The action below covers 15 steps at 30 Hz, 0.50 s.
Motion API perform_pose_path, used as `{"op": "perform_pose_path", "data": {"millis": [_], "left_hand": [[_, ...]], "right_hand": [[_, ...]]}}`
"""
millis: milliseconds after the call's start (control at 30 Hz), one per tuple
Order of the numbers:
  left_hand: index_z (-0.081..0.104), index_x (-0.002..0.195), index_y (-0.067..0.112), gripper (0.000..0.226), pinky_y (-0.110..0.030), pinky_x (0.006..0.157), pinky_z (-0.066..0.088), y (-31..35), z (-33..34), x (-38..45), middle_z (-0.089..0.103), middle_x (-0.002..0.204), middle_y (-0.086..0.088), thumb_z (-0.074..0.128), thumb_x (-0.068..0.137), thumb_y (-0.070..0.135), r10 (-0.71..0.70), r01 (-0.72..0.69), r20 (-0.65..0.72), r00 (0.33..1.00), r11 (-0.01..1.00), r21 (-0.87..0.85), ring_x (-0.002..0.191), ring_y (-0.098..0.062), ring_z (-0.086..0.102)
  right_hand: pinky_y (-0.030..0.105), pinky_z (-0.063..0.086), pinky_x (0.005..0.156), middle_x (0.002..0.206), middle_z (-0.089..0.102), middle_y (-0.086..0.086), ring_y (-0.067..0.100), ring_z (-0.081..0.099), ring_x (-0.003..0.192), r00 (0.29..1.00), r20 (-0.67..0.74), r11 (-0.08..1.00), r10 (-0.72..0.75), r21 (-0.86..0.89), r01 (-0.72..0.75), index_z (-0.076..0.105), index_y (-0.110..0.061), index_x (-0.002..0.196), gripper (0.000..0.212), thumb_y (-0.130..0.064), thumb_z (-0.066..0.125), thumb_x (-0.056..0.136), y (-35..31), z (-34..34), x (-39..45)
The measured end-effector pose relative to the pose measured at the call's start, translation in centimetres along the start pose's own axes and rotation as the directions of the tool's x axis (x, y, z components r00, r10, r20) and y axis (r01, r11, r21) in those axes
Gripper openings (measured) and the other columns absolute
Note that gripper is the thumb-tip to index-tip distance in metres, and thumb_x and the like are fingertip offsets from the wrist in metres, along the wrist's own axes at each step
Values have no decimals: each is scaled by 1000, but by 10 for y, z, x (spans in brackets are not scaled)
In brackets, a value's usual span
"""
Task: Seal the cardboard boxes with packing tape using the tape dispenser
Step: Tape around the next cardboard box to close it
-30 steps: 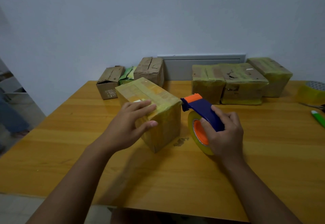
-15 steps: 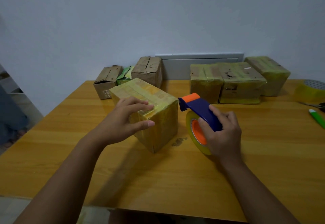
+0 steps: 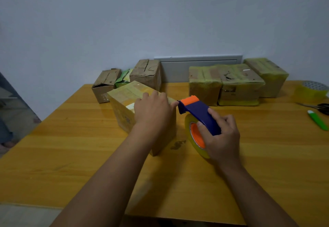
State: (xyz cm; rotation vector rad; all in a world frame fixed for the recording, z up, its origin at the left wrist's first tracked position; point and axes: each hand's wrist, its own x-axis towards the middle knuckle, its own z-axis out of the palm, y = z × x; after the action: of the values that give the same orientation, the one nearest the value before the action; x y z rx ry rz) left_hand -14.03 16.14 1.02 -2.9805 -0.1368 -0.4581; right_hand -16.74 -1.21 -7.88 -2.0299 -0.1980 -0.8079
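A cardboard box (image 3: pixel 124 109) wrapped in yellowish tape stands on the wooden table (image 3: pixel 71 146), in the middle. My left hand (image 3: pixel 151 110) lies over the box's top right corner, fingers curved over the edge, thumb stretched toward the dispenser. My right hand (image 3: pixel 220 137) grips the blue and orange tape dispenser (image 3: pixel 197 109) with its yellow tape roll (image 3: pixel 191 134), just right of the box. The dispenser's orange head sits at the box's top right edge.
Two untaped brown boxes (image 3: pixel 105 84) (image 3: pixel 146 73) and a green packet (image 3: pixel 123 79) stand at the back left. Three taped boxes (image 3: pixel 238 84) line the back right. A spare tape roll (image 3: pixel 311 91), scissors (image 3: pixel 320 106) and a green knife (image 3: pixel 318 120) lie far right.
My left hand slid from the box's near side up and right onto its top right corner. The box turned slightly. The dispenser stays beside the box's right edge.
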Motion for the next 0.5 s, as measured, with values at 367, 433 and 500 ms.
{"op": "perform_pose_path", "data": {"millis": [367, 433, 500], "left_hand": [[22, 151, 42, 69, -37, 103, 40, -38, -11, -36, 25, 158, 14, 31, 88, 71, 358, -351, 48, 933, 930, -110, 142, -15, 29], [12, 152, 43, 69, -37, 107, 36, -42, -8, -35, 16, 160, 15, 32, 90, 67, 381, -372, 87, 921, 923, -98, 146, -14, 21], [8, 153, 42, 69, -36, 113, 28, -44, -6, -33, 12, 161, 15, 28, 92, 66, 397, -388, 105, 912, 916, -96, 147, -14, 16]], "right_hand": [[4, 46, 66, 111, 48, 2, 17, 56, 94, 985, -85, 969, 151, 207, -131, 58, -13, 133, 63, -42, 67, 78, 14, -5, -2], [5, 47, 67, 112, 48, 3, 18, 57, 96, 983, -85, 965, 164, 222, -142, 57, -13, 133, 64, -42, 67, 78, 15, -6, -2], [5, 47, 66, 112, 48, 4, 19, 58, 96, 981, -88, 961, 173, 233, -148, 58, -12, 133, 63, -41, 67, 78, 16, -6, -2]]}}
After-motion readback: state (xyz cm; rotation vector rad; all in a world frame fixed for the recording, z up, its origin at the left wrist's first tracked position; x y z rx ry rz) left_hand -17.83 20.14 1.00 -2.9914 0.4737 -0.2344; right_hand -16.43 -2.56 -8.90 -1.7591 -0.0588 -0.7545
